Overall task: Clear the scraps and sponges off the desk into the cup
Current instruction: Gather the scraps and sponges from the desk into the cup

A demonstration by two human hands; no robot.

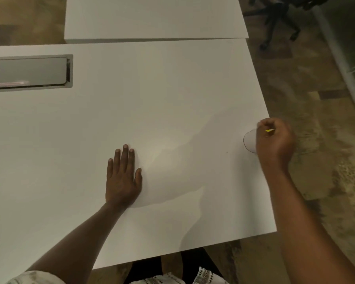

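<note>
The right hand [275, 138] is curled into a loose fist, its fingertips pressed together on a small yellow scrap [269, 130], of which only a sliver shows between them. The fist sits directly over the cup [250, 140], which is white, nearly the same shade as the desk, and mostly hidden behind the knuckles; only its left curve is visible. Whether the hand touches the cup's rim cannot be told.

The cup stands on the desk [162, 95] close to its right edge, at about mid-depth. The left hand [123, 177] lies well to the left of the cup, nearer the front edge, flat on the desk surface with palm down, fingers straight and close together, thumb slightly out; it holds nothing.

Far left of the cup, toward the back of the desk, a grey metal cable hatch [29, 71] is set into the top. Behind the desk, a second white tabletop [152, 17] abuts it. Beyond the cup's side of the desk, the base of an office chair [279, 21] stands on patterned carpet [316, 99].
</note>
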